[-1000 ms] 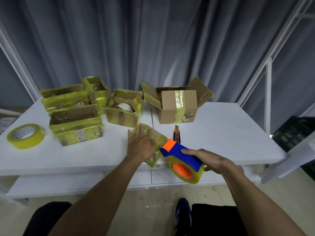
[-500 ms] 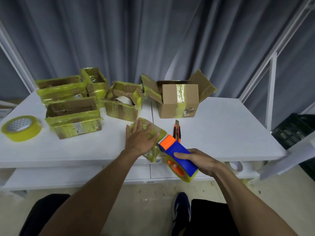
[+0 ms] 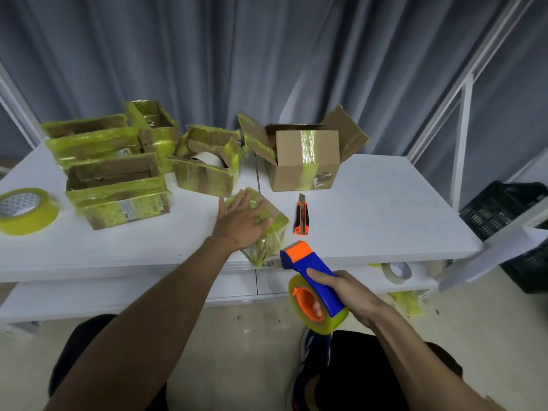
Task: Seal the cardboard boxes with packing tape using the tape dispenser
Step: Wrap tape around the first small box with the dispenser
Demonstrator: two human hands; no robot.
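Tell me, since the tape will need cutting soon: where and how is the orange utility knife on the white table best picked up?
Grip the orange utility knife across its wide orange-and-black handle, coming from above. It lies flat on the white table, its narrower tip end pointing away from the person, so fingers can pinch its long sides. The right hand holds the blue tape dispenser; the left hand lies on the small taped box.

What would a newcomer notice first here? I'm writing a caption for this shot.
The blue and orange tape dispenser, gripped in the right hand just off the table's front edge. Next, the left hand pressing flat on a small yellow-taped box at that edge. Behind it stand several open boxes smeared with yellow tape.
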